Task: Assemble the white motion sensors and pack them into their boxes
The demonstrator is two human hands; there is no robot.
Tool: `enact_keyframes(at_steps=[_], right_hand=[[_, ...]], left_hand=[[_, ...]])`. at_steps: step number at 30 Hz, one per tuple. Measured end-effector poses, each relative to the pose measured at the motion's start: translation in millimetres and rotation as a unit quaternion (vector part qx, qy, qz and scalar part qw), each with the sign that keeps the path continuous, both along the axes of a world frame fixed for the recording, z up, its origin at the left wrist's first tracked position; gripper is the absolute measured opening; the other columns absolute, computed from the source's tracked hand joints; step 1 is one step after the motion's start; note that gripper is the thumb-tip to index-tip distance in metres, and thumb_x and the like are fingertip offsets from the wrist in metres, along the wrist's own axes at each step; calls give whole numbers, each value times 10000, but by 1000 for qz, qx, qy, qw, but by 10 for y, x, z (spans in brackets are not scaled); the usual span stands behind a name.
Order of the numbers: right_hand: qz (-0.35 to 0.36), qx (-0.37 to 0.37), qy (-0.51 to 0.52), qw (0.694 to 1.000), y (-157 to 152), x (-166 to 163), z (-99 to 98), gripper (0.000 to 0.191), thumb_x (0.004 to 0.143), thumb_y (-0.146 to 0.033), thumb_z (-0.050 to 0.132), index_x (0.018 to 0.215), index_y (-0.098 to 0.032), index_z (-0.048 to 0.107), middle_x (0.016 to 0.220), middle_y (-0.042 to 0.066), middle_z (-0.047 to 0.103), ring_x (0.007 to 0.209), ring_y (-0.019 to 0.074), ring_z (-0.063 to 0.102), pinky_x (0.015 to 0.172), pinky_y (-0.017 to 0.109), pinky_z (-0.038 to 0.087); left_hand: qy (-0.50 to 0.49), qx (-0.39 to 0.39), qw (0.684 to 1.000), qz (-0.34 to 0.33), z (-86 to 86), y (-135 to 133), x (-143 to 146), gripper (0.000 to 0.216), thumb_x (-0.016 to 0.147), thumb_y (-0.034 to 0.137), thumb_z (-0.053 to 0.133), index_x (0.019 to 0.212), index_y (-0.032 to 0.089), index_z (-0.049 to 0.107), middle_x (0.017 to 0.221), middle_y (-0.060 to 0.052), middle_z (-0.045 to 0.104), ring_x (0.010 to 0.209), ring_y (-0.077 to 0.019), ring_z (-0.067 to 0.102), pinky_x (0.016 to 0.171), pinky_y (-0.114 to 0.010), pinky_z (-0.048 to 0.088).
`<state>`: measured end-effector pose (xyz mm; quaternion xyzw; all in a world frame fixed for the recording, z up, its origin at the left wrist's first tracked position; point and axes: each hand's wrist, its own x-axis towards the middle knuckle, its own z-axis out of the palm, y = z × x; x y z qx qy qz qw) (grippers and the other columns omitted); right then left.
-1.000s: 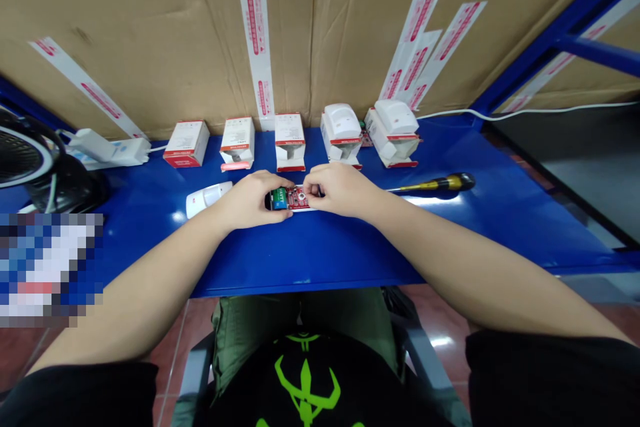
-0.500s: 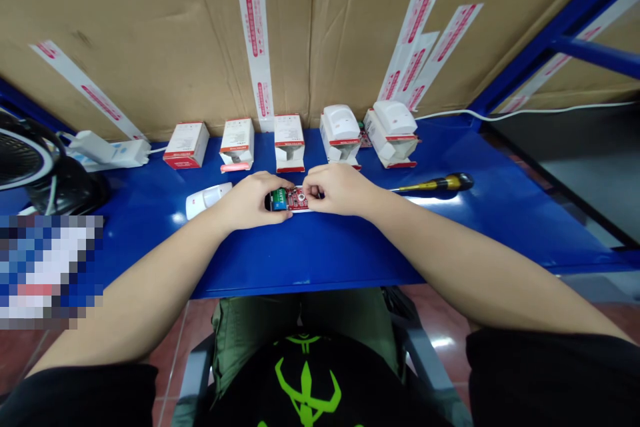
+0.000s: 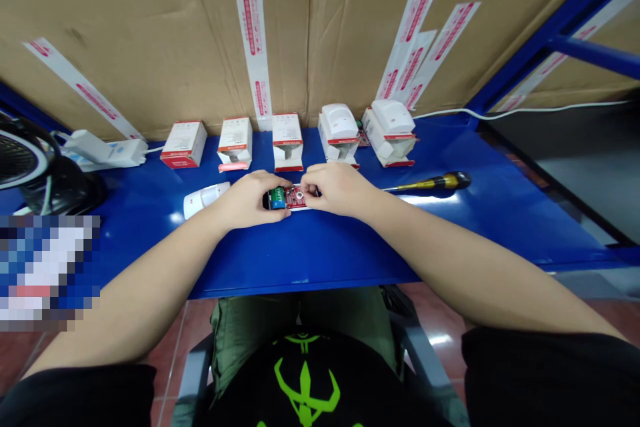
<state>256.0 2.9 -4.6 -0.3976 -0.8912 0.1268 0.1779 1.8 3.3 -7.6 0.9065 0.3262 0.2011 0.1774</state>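
Note:
A red circuit board (image 3: pixel 296 199) with a green-and-blue battery (image 3: pixel 277 197) at its left end sits in a white housing low over the blue table. My left hand (image 3: pixel 254 200) grips the housing's left end, thumb along the near side and fingers along the far side. At the right end, my right hand (image 3: pixel 336 190) has its fingers curled and pinched against the board; what lies between the fingertips is hidden. A white detector cover (image 3: pixel 204 200) rests left of my left hand. To the right, a screwdriver (image 3: pixel 435 183) with a black-and-yellow handle points its shaft toward my right wrist.
Several red-and-white detector boxes (image 3: pixel 287 137) line the back, the two rightmost topped by white detectors (image 3: pixel 340 120). Behind them rises a cardboard wall (image 3: pixel 200 33). A black fan (image 3: pixel 50 177) and a white power strip (image 3: pixel 117 152) stand at left.

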Motion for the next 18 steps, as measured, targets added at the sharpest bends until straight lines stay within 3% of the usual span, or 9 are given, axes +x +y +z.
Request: enact_keyframes(at_steps=[18], right_hand=[[-26,-67,7,997,27,14,32,56,797,-147,719,797,-199,740,832,17,718,758,165,605,710,314,414]], left_hand=[[6,1,1000,-7,13,-5,-2,483,902,414,837,1320,179,785,1238,-119,847,1130,-319,798,1086,-494,628]])
